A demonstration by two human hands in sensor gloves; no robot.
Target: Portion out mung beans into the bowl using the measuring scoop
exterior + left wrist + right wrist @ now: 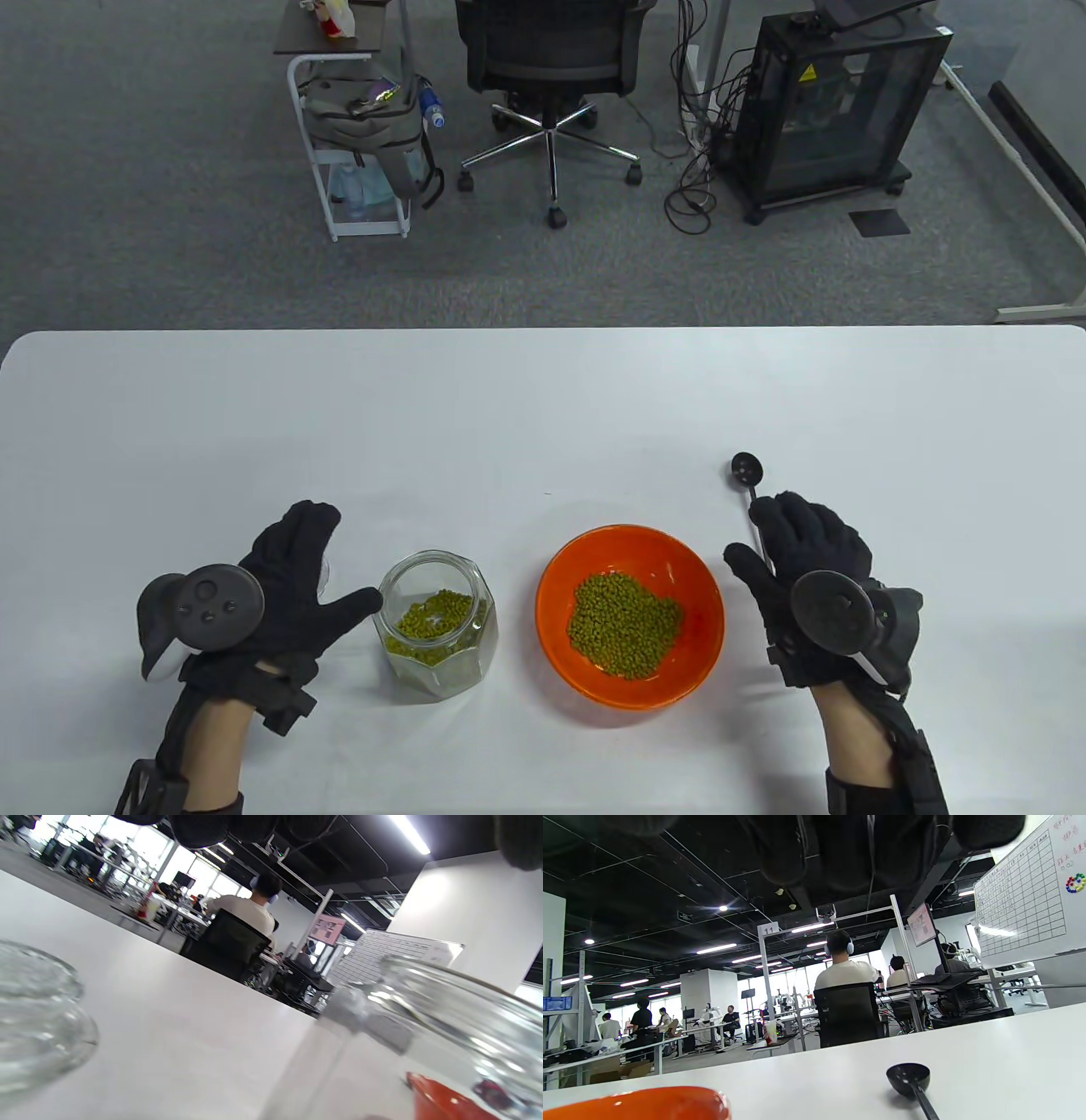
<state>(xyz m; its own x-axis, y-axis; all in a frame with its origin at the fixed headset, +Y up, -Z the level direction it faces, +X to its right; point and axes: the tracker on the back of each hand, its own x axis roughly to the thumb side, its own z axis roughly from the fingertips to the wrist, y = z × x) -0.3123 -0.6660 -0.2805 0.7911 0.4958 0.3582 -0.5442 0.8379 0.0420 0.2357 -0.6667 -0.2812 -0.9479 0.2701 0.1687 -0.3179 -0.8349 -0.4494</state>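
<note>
white table [543,399], seen from above, carrying all the task's things near its front edge. orange bowl [629,615] sits right of centre and already holds a mound of mung beans [624,624]. just to its left stands the open glass jar [435,626], with a shallow layer of beans at its bottom.

left hand [284,586] lies flat with fingers spread straight, gripping nothing; its thumb tip reaches to the jar's wall, touching or nearly so. a clear glass lid [324,574] peeks out beside its fingers. right hand [806,552] hovers over the handle of the black measuring scoop [747,469]; its fingers look loosely bent, but whether they pinch the handle cannot be told, since the glove hides it.

key relation: the scoop lies just right of the bowl, long axis running away from the person, cup at the far end, handle end under the right hand. the right hand is plainly the nearer; the jar lies beyond the bowl from it, so a scoop stroke would likely cross over the bowl.

the right wrist view shows the scoop's cup resting on the table, empty and mouth up, which the table view leaves unclear. the left wrist view shows the lid and jar rim close up, blurred.
</note>
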